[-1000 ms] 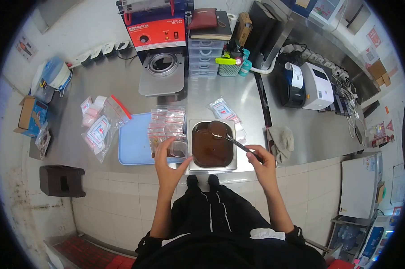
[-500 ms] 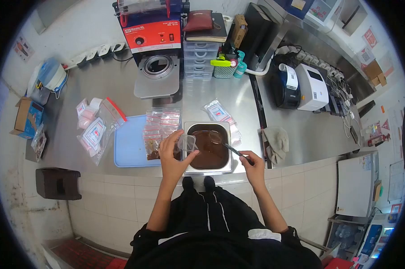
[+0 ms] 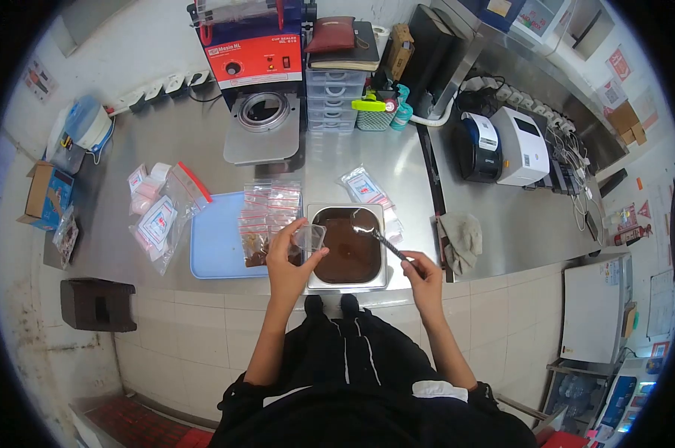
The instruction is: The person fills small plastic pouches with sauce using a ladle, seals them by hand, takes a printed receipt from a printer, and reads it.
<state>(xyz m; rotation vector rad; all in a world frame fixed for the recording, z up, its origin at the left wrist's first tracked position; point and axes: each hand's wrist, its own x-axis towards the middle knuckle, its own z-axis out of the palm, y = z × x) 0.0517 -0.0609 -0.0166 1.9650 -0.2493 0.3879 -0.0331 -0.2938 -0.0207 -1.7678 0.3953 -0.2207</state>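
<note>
My left hand grips a small clear plastic cup between thumb and fingers, tilted over the left rim of a steel pan. Brown sauce fills much of that pan. From the right, my right hand pinches the dark handle of a metal spoon. Its shiny, sauce-coated bowl is over the upper part of the sauce. Left of the pan, several small zip bags, some with brown contents, lie on a light blue tray.
A red cup sealer stands behind the tray, beside stacked clear drawers. Packets lie behind the pan; a larger zip bag is at left. To the right are a cloth and a white printer.
The spoon's bowl has lifted and turned, showing shiny metal where it was dull with sauce. My right hand has shifted slightly; the cup stays about where it was.
</note>
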